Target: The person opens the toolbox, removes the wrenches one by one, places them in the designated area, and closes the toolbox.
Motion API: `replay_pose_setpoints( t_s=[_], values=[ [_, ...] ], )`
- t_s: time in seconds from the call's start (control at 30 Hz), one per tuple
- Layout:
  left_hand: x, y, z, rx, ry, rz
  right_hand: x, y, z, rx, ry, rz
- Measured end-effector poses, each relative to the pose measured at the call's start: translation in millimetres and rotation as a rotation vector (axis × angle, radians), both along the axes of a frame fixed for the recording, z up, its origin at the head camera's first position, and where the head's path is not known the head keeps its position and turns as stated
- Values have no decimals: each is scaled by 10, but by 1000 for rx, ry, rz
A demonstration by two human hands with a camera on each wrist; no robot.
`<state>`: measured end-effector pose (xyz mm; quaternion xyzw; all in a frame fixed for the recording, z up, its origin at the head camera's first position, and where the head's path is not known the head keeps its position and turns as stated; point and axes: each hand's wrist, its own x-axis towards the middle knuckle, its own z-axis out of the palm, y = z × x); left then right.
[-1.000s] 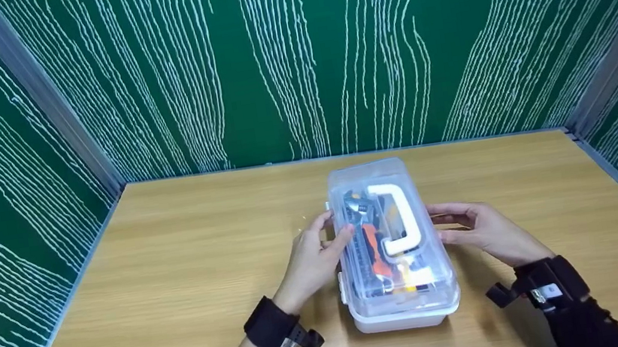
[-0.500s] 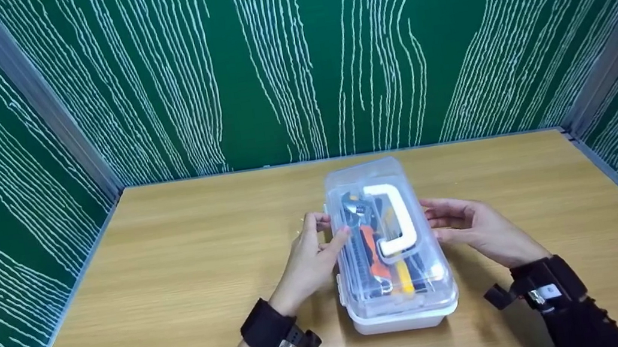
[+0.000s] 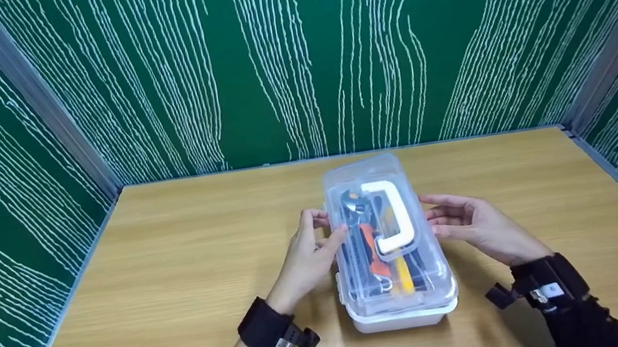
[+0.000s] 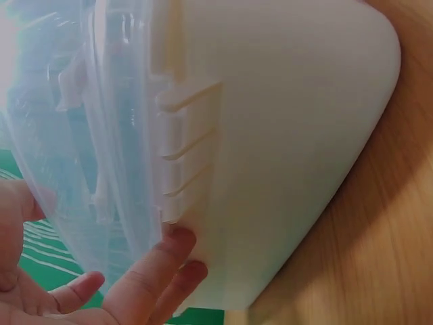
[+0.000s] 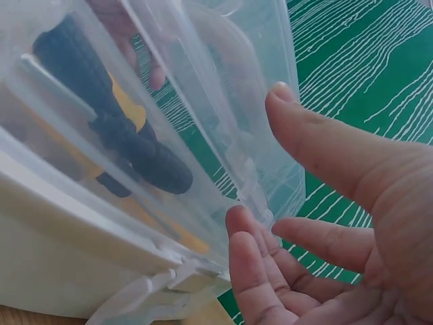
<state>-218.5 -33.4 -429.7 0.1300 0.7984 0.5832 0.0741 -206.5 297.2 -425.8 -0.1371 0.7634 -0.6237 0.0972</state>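
- Left hand [image 3: 306, 261]: grip loose, not clenched, thumb at the lid [image 3: 433, 271], fingertips touching the ribbed side [image 4: 196, 145].
- Between the hands, the toolbox [image 3: 399, 323] sits on the tabletop [image 3: 188, 257], lid down; this looks like steadying it.
- Right hand [image 3: 483, 230]: grip slack, relaxed fingers near a latch [image 5: 128, 296]; next move seemingly calls for even, gentle pressure.

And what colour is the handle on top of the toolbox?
The handle is white; it shows best in the head view.
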Motion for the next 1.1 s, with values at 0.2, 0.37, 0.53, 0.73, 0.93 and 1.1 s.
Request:
replay_pose_setpoints(
  t_s=[0.2,0.37,0.53,0.73,0.93,1.1],
  values=[
    [62,-12,108,-16,66,12,10,-23,45,7,7,-23],
    [212,26,260,-164,192,47,23,-74,85,-11,26,-48],
    [471,126,465,-304,374,26,48,-129,122,-21,45,-81],
    [798,374,635,-493,696,-42,74,-151,143,-20,68,-123],
    [975,604,589,-735,977,-19,89,-166,145,-15,81,-140],
    [1010,767,457,-916,1151,100,94,-186,162,-5,78,-156]
  ],
)
